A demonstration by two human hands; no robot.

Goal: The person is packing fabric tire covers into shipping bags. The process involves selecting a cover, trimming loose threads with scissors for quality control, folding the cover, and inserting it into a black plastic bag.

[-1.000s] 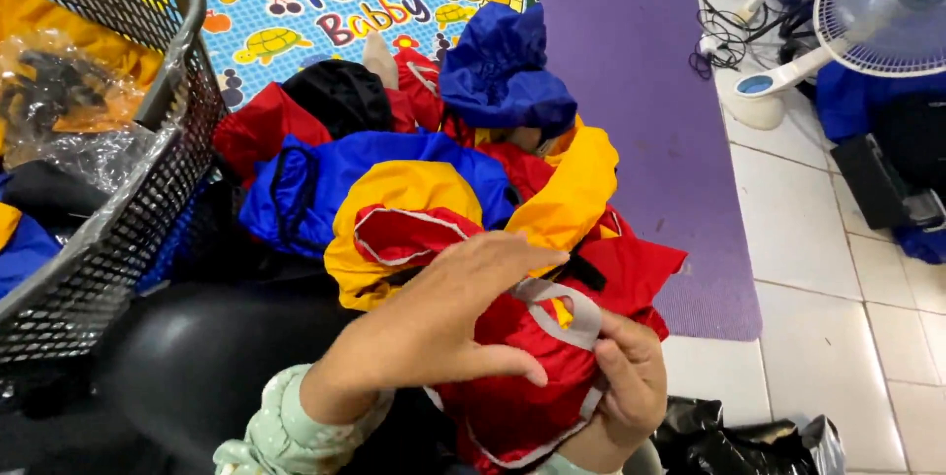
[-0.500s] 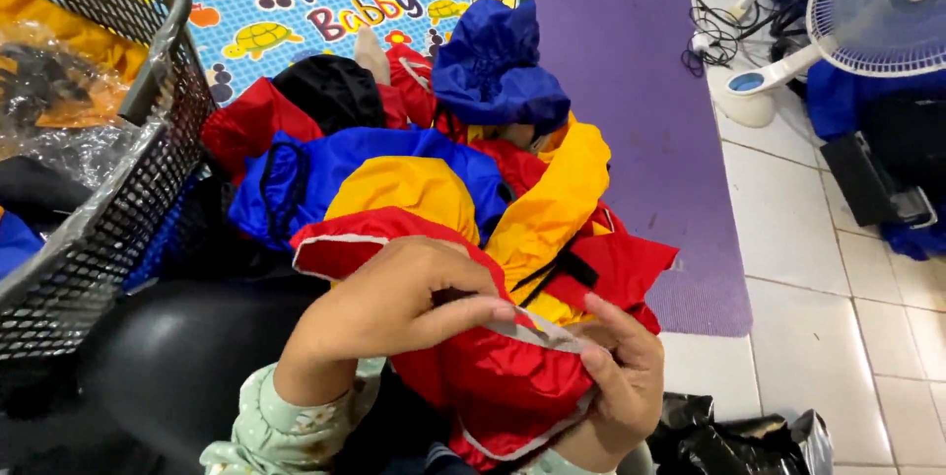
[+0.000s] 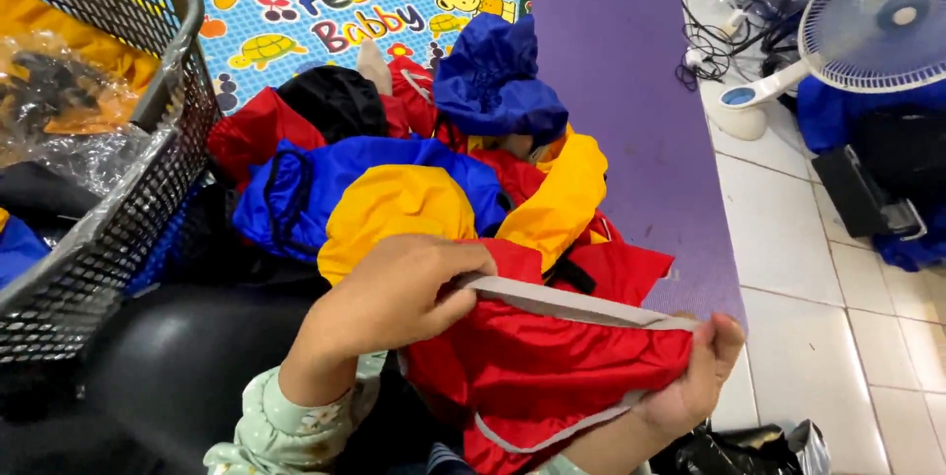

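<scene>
Right hand half behind red cloth; basket edge-cropped.

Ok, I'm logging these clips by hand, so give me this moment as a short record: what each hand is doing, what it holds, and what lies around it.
left hand: left hand pinches the grey band at its left end
right hand: right hand grips the band's right end, so it runs taut between the hands
held item: red fabric piece, edged with the grey band
behind it: pile of red, blue, yellow and black fabric pieces
left side: dark mesh basket with plastic-wrapped items
floor: purple mat, colourful play mat, white tiles
far right: white fan
</scene>
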